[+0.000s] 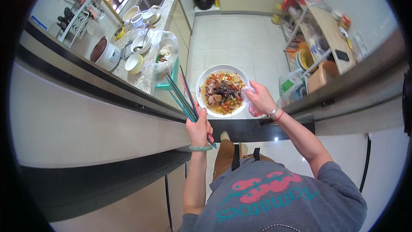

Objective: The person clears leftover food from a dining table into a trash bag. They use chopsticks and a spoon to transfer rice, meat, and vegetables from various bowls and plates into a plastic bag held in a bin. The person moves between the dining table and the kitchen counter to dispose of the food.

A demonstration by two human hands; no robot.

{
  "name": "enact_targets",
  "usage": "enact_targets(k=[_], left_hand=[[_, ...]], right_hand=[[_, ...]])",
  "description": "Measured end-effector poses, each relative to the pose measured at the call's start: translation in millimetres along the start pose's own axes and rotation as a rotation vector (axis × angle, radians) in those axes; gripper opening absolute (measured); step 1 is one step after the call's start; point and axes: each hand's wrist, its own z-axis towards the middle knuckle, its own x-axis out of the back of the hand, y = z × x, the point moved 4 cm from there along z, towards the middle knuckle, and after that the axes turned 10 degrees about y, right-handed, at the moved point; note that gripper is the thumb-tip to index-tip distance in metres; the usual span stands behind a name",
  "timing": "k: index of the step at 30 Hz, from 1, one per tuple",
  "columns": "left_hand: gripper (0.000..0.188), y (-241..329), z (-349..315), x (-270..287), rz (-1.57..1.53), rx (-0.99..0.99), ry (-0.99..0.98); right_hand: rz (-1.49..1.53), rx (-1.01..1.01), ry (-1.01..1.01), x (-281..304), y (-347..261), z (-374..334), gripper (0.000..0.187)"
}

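A white round dish [200, 87] of cooked food in broth, with chunks of meat, red pepper bits and dark pieces, is held out in front of me over the floor. My right hand [261, 99] grips its right rim through a crumpled pink-and-white cloth or bag [253, 108]. A bundle of green and pink chopsticks [183, 99] is clasped in my left hand [199, 129], fingers wrapped round it, just below the dish's left rim. Whether that hand also supports the dish is hidden.
On the left counter [122, 71] stand a white rice cooker [106, 55], stacked bowls [134, 63] and a plastic-covered container [165, 56]. A shelf rack [324, 30] with bags and a phone [342, 55] lines the right. Sliding-door frames flank me; a dark threshold [274, 131] crosses the floor.
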Motion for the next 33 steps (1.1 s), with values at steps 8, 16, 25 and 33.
enact_targets(k=[8, 16, 25, 33], left_hand=[[0.013, 40.9, 136.4, -30.9, -0.056, -0.064, 0.182], [0.01, 83.8, 272.9, -47.3, -0.116, -0.073, 0.338], [0.012, 61.7, 340.3, -40.1, -0.215, 0.007, 0.673], [0.025, 57.6, 340.5, -71.9, -0.175, -0.094, 1.142]], right_hand=[[0.065, -0.047, -0.26, -73.2, -48.1, 172.4, 0.017], [0.012, 0.46, -0.269, -177.0, -53.7, 344.7, 0.016], [-0.068, 0.271, -0.752, -277.7, -59.3, 436.4, 0.017], [-0.138, 0.115, -1.081, -324.4, -35.4, 483.4, 0.019]])
